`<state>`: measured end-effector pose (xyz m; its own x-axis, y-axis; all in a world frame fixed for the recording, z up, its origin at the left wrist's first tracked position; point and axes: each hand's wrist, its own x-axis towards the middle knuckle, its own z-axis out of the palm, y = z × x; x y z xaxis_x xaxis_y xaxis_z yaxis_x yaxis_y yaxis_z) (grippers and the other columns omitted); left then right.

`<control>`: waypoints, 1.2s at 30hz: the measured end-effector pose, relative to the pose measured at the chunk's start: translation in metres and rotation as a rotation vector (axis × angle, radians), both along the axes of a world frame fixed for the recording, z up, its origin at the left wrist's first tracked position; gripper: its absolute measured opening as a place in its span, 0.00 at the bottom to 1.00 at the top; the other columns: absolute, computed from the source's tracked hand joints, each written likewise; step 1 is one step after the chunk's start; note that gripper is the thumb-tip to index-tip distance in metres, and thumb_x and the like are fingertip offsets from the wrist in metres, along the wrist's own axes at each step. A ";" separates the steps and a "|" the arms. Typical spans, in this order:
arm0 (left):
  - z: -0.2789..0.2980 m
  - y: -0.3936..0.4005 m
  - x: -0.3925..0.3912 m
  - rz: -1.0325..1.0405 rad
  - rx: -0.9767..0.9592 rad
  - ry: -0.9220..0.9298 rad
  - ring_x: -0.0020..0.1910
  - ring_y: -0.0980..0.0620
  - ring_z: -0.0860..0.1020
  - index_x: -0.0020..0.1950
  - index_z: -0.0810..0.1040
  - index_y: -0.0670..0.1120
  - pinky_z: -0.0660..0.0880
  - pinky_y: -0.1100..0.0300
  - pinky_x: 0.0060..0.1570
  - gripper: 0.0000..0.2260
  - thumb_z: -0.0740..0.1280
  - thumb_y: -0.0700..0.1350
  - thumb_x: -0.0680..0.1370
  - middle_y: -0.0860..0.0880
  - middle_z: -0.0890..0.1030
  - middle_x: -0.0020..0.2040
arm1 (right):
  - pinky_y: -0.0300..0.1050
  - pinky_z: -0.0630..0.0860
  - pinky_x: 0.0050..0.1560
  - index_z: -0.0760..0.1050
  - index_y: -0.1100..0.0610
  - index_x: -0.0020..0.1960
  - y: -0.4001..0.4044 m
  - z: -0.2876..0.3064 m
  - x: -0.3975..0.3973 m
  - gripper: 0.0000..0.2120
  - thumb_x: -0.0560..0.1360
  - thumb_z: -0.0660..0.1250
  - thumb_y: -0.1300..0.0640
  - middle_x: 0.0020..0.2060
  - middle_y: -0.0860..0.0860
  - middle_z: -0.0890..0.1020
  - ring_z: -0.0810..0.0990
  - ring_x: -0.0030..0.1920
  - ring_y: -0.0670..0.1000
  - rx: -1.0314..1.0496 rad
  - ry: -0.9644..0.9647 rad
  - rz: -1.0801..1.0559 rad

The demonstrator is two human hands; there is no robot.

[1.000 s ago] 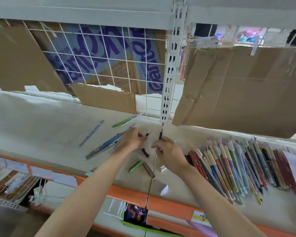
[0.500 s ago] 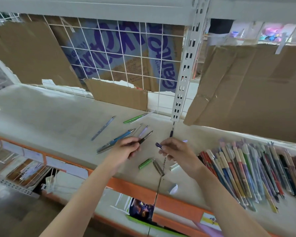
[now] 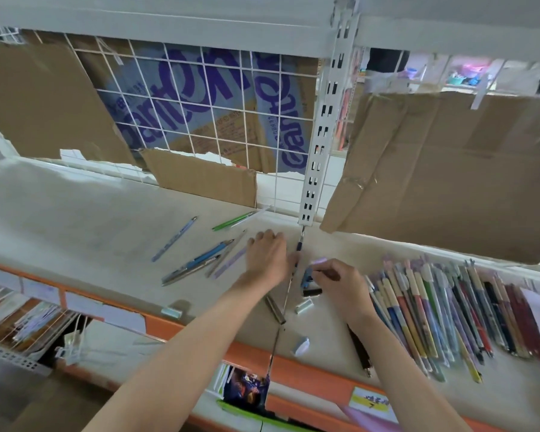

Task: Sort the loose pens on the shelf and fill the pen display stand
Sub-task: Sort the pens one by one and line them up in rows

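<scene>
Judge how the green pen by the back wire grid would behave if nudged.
The green pen looks slim and round, so it would likely roll. It appears to be light plastic, probably sliding easily on the smooth shelf. Its straight barrel suggests it stays stiff.

Pen row (image 3: 468,310) partly under right hand (image 3: 337,286)

1. A cardboard box (image 3: 206,98) behind the wire grid (image 3: 181,126) is showing large purple lettering, upside down and cut off, not reliably readable.
2. Small price labels (image 3: 369,402) along the shelf edge are staying too blurred to read.
</scene>
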<state>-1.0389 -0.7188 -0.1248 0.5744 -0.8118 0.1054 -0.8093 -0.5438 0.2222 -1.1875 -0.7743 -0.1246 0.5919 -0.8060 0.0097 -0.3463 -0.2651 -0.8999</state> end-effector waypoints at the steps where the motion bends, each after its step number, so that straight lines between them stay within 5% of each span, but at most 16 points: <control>1: 0.001 -0.013 -0.002 -0.007 0.035 0.033 0.55 0.44 0.72 0.55 0.74 0.43 0.67 0.51 0.57 0.21 0.61 0.61 0.76 0.45 0.76 0.54 | 0.23 0.69 0.36 0.78 0.44 0.37 0.000 0.000 -0.003 0.11 0.72 0.70 0.60 0.34 0.37 0.81 0.77 0.36 0.33 0.016 -0.007 -0.007; 4: -0.001 -0.030 -0.003 -0.006 0.096 0.052 0.55 0.45 0.71 0.52 0.74 0.43 0.66 0.51 0.57 0.21 0.63 0.61 0.75 0.45 0.76 0.54 | 0.30 0.72 0.39 0.81 0.50 0.40 -0.002 0.002 -0.012 0.07 0.72 0.70 0.61 0.36 0.43 0.83 0.79 0.38 0.40 0.085 -0.051 -0.002; 7: -0.005 -0.018 -0.001 -0.044 -0.053 0.100 0.51 0.48 0.74 0.49 0.76 0.44 0.71 0.55 0.53 0.11 0.63 0.52 0.78 0.47 0.78 0.49 | 0.30 0.72 0.37 0.80 0.52 0.41 -0.007 0.009 -0.024 0.06 0.74 0.68 0.62 0.32 0.43 0.82 0.78 0.34 0.38 0.088 -0.137 -0.019; 9: -0.003 0.002 -0.002 -0.095 -0.179 0.332 0.43 0.54 0.76 0.47 0.74 0.46 0.72 0.60 0.43 0.07 0.63 0.49 0.79 0.52 0.78 0.43 | 0.32 0.75 0.36 0.79 0.53 0.43 -0.010 0.015 -0.028 0.06 0.76 0.66 0.63 0.33 0.44 0.83 0.81 0.35 0.39 0.129 -0.215 -0.061; 12: 0.000 0.035 -0.002 -0.194 -0.319 0.650 0.38 0.60 0.76 0.48 0.71 0.50 0.73 0.62 0.43 0.04 0.61 0.42 0.80 0.56 0.78 0.38 | 0.34 0.77 0.36 0.78 0.54 0.46 -0.012 0.022 -0.030 0.07 0.77 0.64 0.63 0.35 0.46 0.84 0.83 0.39 0.43 0.169 -0.294 -0.082; 18: 0.005 0.077 -0.001 -0.244 -0.335 0.721 0.32 0.62 0.69 0.44 0.74 0.59 0.64 0.68 0.35 0.14 0.59 0.40 0.81 0.57 0.73 0.33 | 0.34 0.77 0.39 0.79 0.53 0.46 -0.007 0.029 -0.023 0.08 0.77 0.64 0.64 0.36 0.49 0.85 0.81 0.37 0.43 0.137 -0.311 0.038; 25: 0.009 0.087 -0.003 -0.222 -0.378 0.700 0.34 0.64 0.72 0.46 0.77 0.49 0.66 0.71 0.38 0.09 0.60 0.38 0.80 0.57 0.74 0.33 | 0.34 0.74 0.38 0.79 0.50 0.44 0.002 0.032 -0.009 0.10 0.76 0.65 0.64 0.36 0.50 0.84 0.78 0.35 0.45 0.090 -0.274 0.124; 31: 0.014 0.092 -0.007 -0.196 -0.384 0.734 0.30 0.62 0.68 0.47 0.80 0.51 0.62 0.69 0.32 0.09 0.61 0.42 0.80 0.60 0.72 0.28 | 0.34 0.74 0.40 0.79 0.56 0.45 0.009 0.031 -0.002 0.05 0.75 0.66 0.64 0.34 0.48 0.83 0.80 0.35 0.41 0.034 -0.219 0.168; 36: 0.021 0.088 -0.019 -0.067 -0.351 0.812 0.32 0.56 0.69 0.38 0.79 0.53 0.62 0.64 0.34 0.15 0.59 0.45 0.81 0.53 0.73 0.31 | 0.35 0.76 0.35 0.77 0.53 0.45 0.026 0.024 0.003 0.05 0.77 0.65 0.62 0.34 0.48 0.83 0.79 0.33 0.42 0.143 -0.271 0.088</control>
<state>-1.0581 -0.6308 -0.1042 0.5329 -0.8437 -0.0650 -0.3567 -0.2936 0.8869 -1.1848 -0.7486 -0.1008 0.6505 -0.7566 0.0671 -0.0702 -0.1478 -0.9865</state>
